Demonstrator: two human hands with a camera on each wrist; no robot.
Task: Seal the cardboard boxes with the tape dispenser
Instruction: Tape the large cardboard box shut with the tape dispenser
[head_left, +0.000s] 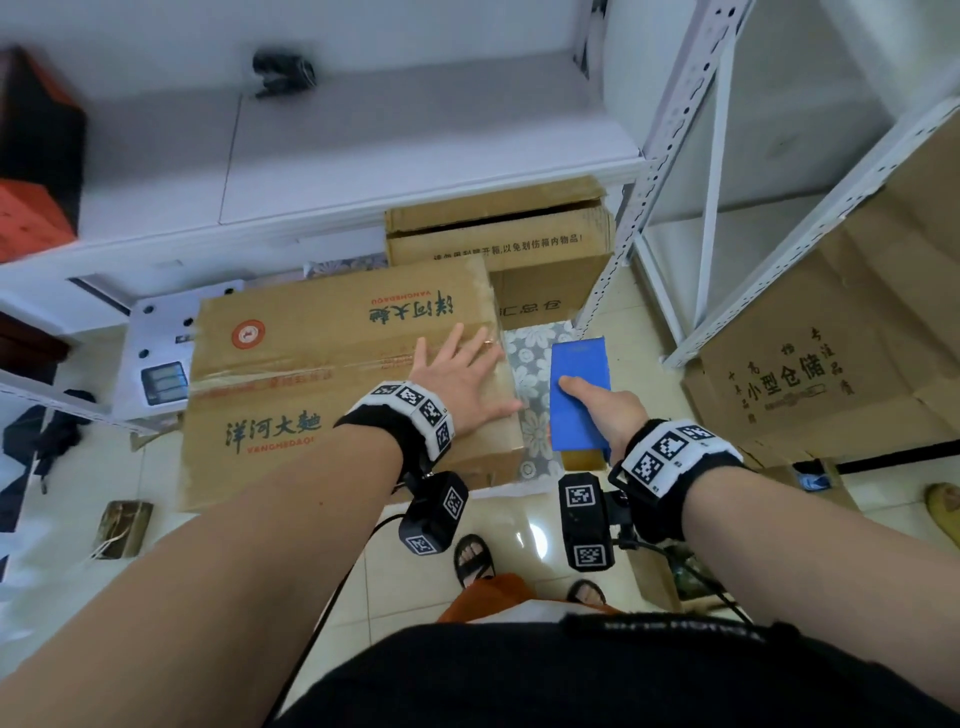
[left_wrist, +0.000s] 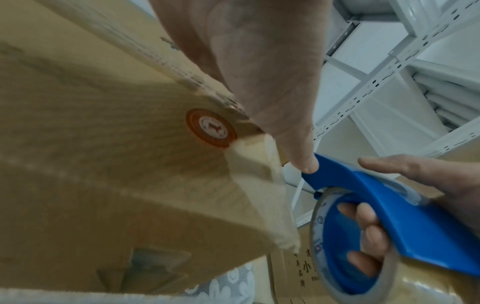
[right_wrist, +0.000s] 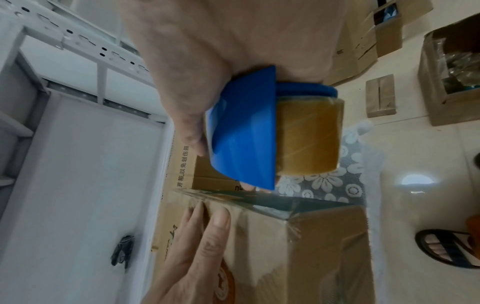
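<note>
A closed cardboard box (head_left: 332, 374) with green and red print stands on the floor, clear tape along its top seam. My left hand (head_left: 462, 379) lies flat on its right end, fingers spread straight (right_wrist: 205, 236). Just right of the box my right hand (head_left: 602, 410) grips a blue tape dispenser (head_left: 579, 395), thumb on its top plate. In the left wrist view the fingers curl through the dispenser's handle (left_wrist: 363, 232) beside the tape roll (left_wrist: 420, 286). The brown tape roll (right_wrist: 309, 137) shows under the blue plate (right_wrist: 244, 131). A strip of tape (right_wrist: 259, 200) runs from the dispenser to the box's edge.
A second cardboard box (head_left: 498, 244) with loose flaps sits behind, under a white shelf (head_left: 311, 156). A large open box (head_left: 831, 364) leans at the right by white metal racking (head_left: 670, 145). A scale (head_left: 161, 353) stands left of the box. My sandalled feet (head_left: 472, 558) are below.
</note>
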